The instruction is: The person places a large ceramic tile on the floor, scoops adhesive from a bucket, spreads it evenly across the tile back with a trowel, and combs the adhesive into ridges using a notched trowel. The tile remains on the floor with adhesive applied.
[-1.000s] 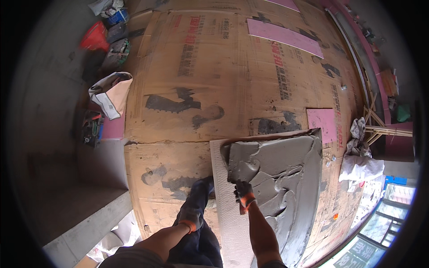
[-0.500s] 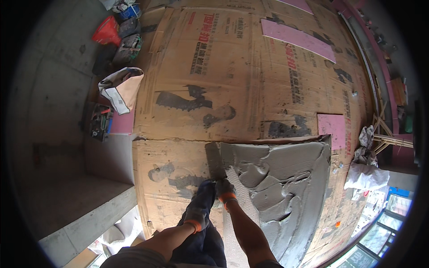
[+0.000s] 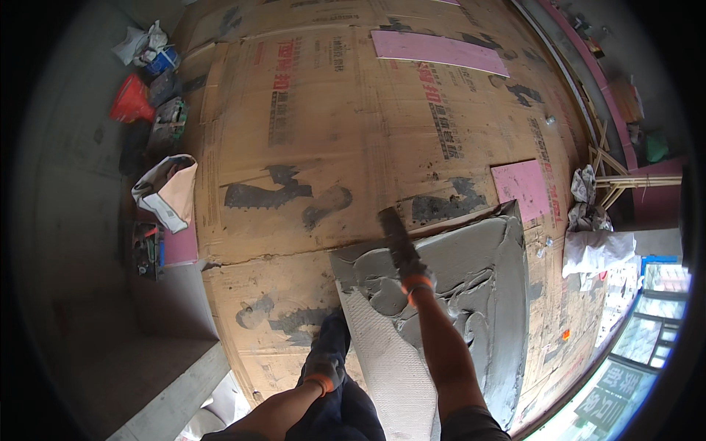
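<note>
My grey-gloved right hand (image 3: 418,278) squeezes a long, dark, flat trowel (image 3: 398,237) over a pale, bumpy, grey-smeared board (image 3: 393,353); my left hand's (image 3: 323,366) fingers, I can't tell.

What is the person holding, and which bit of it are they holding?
The gloved right hand holds a trowel by its near end; the exact grip is hidden. The left hand rests on the leg.
</note>
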The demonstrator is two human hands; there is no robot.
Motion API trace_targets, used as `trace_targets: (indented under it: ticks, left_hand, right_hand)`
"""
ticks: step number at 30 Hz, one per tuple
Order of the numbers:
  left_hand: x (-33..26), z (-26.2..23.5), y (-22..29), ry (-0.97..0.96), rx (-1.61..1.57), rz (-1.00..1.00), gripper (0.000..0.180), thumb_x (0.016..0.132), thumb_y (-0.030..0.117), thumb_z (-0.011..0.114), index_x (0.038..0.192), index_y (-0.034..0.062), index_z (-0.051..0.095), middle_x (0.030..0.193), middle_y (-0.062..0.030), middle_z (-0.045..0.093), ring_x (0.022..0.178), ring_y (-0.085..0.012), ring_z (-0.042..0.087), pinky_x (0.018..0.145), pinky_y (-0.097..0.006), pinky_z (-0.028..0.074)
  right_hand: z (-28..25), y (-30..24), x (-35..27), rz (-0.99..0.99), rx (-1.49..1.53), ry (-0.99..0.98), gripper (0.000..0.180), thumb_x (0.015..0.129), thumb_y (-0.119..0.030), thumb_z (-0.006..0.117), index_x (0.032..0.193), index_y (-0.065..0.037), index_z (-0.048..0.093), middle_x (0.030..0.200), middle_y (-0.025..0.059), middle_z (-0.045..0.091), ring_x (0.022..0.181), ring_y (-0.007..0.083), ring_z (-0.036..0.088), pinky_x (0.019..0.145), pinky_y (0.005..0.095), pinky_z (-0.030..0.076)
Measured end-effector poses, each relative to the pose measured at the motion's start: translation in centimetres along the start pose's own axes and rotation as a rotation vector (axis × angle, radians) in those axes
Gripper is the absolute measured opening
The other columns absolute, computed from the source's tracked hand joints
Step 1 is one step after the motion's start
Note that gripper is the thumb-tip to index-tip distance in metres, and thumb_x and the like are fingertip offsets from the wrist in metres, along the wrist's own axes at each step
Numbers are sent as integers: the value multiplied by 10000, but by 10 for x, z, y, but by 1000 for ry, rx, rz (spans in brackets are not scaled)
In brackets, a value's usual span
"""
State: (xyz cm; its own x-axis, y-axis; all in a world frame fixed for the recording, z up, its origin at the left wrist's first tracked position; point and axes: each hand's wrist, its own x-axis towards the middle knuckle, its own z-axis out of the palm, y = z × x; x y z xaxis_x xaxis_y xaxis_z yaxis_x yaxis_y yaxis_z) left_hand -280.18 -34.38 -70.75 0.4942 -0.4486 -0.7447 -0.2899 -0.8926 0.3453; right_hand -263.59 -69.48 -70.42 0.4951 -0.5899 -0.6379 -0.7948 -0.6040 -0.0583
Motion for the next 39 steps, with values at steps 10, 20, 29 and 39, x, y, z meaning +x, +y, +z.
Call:
trace_targets:
  ticks: [10, 20, 29, 39]
  left_hand:
    - [24, 13, 1, 158, 63, 110, 267, 787, 370, 645, 855, 120, 712, 979, -128, 711, 971, -314, 660, 847, -451, 517]
    - [57, -6, 16, 49, 43, 97, 247, 767, 340, 645, 728, 98, 674, 855, -160, 689, 865, -353, 656, 780, -474, 513]
    - [51, -39, 31, -38, 213, 55, 294, 794, 390, 583, 860, 141, 725, 984, -103, 704, 1008, -317, 644, 864, -478, 493]
    - [45, -24, 32, -52, 220, 38, 285, 783, 395, 629, 855, 133, 716, 1001, -141, 696, 967, -350, 652, 860, -474, 515]
  right_hand:
    - [-114, 208, 158, 313, 840, 17, 418, 884, -477, 659, 940, -67, 715, 745, 129, 667, 632, 210, 645, 514, 414, 471]
    - [-96, 220, 154, 153, 591, -318, 251, 919, -341, 603, 1022, -121, 664, 823, 90, 652, 712, 232, 604, 635, 372, 485]
    - [-24, -35, 81, -337, 143, -483, 297, 719, -95, 706, 1011, -52, 748, 984, 176, 735, 935, 320, 728, 736, 448, 565]
    - [53, 30, -42, -444, 634, -5, 276, 980, -300, 548, 1147, -100, 637, 828, 133, 694, 769, 346, 680, 636, 440, 516]
